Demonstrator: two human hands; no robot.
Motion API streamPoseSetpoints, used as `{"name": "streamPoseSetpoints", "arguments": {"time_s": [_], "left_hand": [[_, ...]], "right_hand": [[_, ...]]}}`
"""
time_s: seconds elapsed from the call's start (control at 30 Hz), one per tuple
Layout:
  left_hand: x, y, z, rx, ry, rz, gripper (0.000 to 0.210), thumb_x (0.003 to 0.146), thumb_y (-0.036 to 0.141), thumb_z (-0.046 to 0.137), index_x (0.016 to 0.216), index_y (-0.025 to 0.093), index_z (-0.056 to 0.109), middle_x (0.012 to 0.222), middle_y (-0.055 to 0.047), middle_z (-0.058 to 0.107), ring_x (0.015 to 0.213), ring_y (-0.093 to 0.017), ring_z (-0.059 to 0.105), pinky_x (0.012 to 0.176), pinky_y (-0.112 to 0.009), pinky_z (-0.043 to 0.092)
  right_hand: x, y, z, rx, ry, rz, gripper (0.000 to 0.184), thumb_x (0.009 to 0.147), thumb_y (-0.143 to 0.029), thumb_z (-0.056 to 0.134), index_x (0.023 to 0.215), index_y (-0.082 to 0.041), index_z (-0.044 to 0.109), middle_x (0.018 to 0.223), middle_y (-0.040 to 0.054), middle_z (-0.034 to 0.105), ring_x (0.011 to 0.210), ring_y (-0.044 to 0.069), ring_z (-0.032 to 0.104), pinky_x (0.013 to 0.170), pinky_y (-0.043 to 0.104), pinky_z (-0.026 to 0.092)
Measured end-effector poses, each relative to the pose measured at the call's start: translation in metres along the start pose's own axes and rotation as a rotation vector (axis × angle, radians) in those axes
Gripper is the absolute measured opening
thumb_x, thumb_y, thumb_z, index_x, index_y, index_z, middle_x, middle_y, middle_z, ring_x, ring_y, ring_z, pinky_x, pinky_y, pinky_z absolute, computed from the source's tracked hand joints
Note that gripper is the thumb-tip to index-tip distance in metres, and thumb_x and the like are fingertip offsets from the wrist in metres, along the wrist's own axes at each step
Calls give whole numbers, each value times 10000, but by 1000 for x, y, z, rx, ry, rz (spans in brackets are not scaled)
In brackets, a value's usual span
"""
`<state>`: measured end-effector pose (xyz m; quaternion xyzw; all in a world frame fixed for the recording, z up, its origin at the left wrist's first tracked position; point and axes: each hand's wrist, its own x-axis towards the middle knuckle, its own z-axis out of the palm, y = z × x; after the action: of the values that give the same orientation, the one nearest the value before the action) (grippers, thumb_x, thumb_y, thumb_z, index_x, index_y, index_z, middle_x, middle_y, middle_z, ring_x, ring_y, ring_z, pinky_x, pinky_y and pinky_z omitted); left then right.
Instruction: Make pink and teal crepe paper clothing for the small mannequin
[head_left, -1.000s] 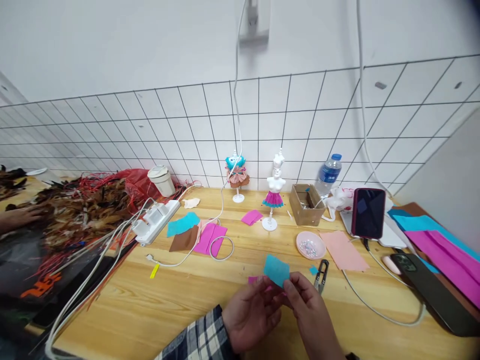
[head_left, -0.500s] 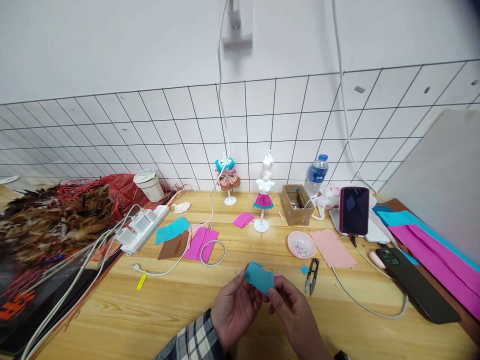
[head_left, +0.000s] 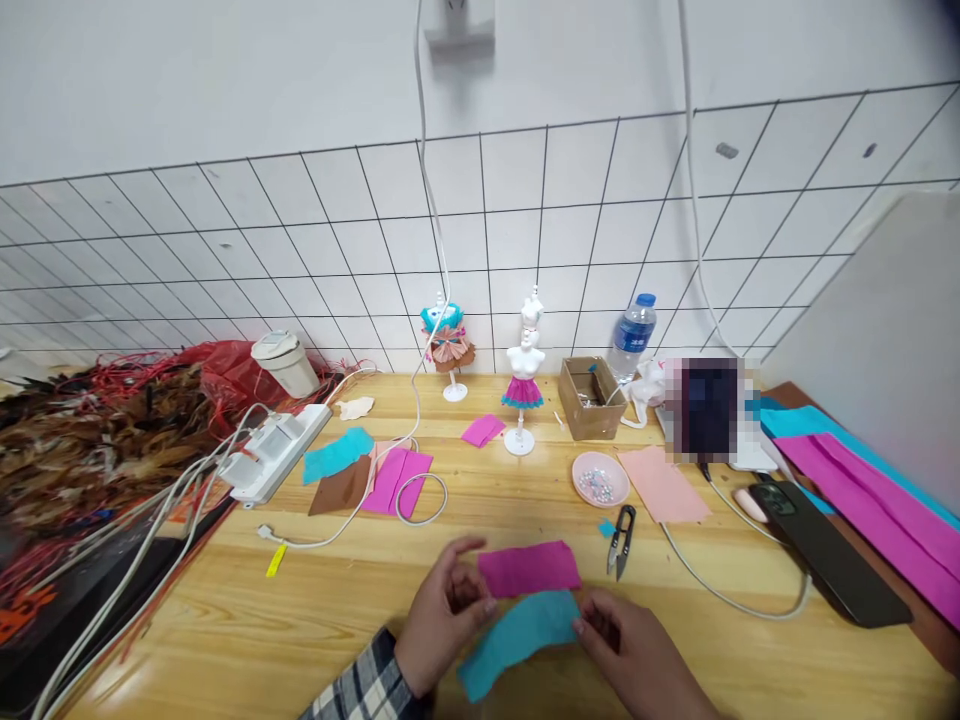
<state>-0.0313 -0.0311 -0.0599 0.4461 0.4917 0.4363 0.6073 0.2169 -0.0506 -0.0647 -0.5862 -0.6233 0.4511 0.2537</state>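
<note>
A teal strip (head_left: 521, 635) that looks like crepe paper slants over the table in front of me, curved, its lower left end free. My right hand (head_left: 637, 650) pinches its right end between thumb and finger. On the strip's upper edge, the thumb and a finger of my left hand (head_left: 446, 615) close together, while the index finger sticks out above. A magenta strip (head_left: 529, 568) of similar material lies flat just beyond, near the left fingertips. Thread snips (head_left: 621, 542) and a small blue scrap (head_left: 606, 528) lie to the right.
Two mini mannequins (head_left: 523, 390) (head_left: 450, 350) in ruffled clothes stand by the wall. A pink dish (head_left: 600, 480) of beads, cardboard box (head_left: 592, 410), bottle (head_left: 634, 338) and dark phone (head_left: 829, 555) occupy the right. Left are coloured sheets (head_left: 341, 487), power strip (head_left: 277, 455), cables and feathers (head_left: 127, 430).
The teal and magenta pieces, bunched together between my hands before, are now apart. The teal one is spread out, and the magenta one lies flat. My hands have moved apart; the view has shifted slightly.
</note>
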Motion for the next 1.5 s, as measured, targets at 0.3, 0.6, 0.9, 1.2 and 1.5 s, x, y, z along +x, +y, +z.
{"name": "streamPoseSetpoints", "arguments": {"time_s": [0.3,0.6,0.9,1.2,1.5], "left_hand": [[25,14,2,914,-230,274,468,765,264,676,1228,279,608,1362,-106,533,1263,-346,441,1071,-532,264],[2,13,6,1282,-277,943,104,869,284,592,953,241,637,893,-26,659,843,-179,558,784,-337,390],[-19,22,12,753,-412,367,393,921,457,463,773,175,693,738,-70,639,708,-168,553,649,-288,409],[-1,25,53,-711,-446,-497,460,847,553,567,995,132,682,1000,-92,665,928,-177,617,849,-270,459],[17,28,40,-774,7,-386,97,864,197,626,947,151,643,944,-69,726,843,-151,690,776,-258,519]], "right_hand": [[-5,-7,-8,-495,81,112,206,877,-347,474,736,-242,581,669,-4,651,638,183,579,552,269,253],[-7,-8,-8,-524,94,161,225,879,-348,482,709,-231,573,647,-7,635,620,167,557,539,266,228],[-2,-7,3,197,168,58,313,838,-506,531,762,-209,589,634,-12,534,577,145,470,530,249,325],[3,-53,25,696,74,-68,295,828,-478,617,772,-190,583,632,-34,521,526,93,427,470,200,344],[4,-17,-7,101,395,-206,277,916,-394,474,966,-194,659,978,82,686,873,206,621,691,283,493]]}}
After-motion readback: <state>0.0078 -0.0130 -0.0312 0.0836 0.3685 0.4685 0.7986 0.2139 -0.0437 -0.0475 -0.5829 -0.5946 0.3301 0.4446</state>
